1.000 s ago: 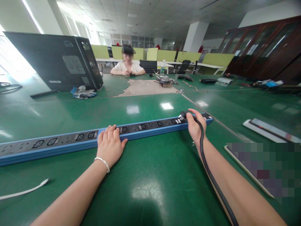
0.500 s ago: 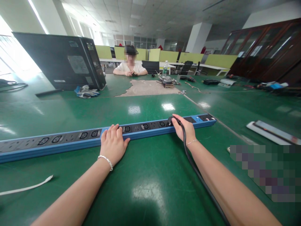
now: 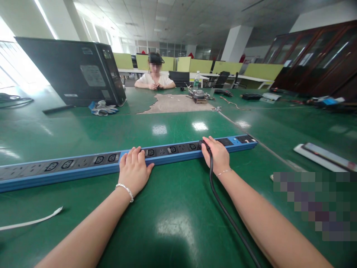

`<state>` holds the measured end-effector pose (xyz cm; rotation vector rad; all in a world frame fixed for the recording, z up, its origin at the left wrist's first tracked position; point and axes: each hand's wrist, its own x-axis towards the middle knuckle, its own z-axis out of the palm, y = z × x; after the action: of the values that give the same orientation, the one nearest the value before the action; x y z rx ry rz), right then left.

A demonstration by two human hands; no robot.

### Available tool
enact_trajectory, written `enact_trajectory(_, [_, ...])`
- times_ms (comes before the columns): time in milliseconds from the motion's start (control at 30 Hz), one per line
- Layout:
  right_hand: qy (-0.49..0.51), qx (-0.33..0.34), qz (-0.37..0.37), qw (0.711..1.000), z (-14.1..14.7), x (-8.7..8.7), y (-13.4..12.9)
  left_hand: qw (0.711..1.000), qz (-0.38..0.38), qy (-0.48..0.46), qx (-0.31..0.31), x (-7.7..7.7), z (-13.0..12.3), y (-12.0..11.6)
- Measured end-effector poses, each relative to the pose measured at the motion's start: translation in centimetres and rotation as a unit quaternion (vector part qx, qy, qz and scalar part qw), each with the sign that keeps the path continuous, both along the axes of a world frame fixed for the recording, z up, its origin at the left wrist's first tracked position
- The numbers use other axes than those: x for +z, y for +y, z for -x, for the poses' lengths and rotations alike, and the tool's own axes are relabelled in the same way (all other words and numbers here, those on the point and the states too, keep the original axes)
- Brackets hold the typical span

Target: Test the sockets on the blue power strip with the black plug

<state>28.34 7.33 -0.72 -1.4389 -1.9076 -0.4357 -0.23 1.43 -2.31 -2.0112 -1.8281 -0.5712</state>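
Observation:
A long blue power strip (image 3: 164, 160) with a row of black sockets lies slantwise across the green table. My left hand (image 3: 134, 167) rests on its middle, fingers over the top and thumb along the near side, gripping it. Further right, my right hand (image 3: 216, 154) is closed around a black plug (image 3: 201, 144) at the strip's sockets. How deep the plug sits is hidden by my fingers. A black cable (image 3: 220, 201) runs from the plug down toward the bottom edge, beside my right forearm.
A black computer case (image 3: 75, 72) and gloves (image 3: 103, 108) stand back left. Across the green table (image 3: 173, 197) sits a person (image 3: 154, 80). A white cable (image 3: 33, 224) lies front left, a white-edged flat object (image 3: 323, 158) at right. Small parts (image 3: 199, 95) lie further back.
My right hand has turned slightly and shifted a little left around the plug, and the cable has swung left. My left hand and the strip have hardly moved.

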Motion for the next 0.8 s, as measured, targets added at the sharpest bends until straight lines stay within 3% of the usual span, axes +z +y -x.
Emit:
enact_trajectory(367, [0.005,-0.01,0.046,0.999,0.1,0.9,-0.1,1.0,-0.005,-0.007,-0.003,-0.2,0.2,0.1])
enact_trajectory(567, [0.012,0.003,0.048,0.999,0.0,0.2,-0.7,1.0,-0.003,0.001,0.0,-0.1,0.1,0.0])
enact_trajectory(800, [0.062,0.023,0.039,0.997,-0.5,-1.0,0.8,1.0,0.0,-0.014,-0.002,0.0,0.0,0.0])
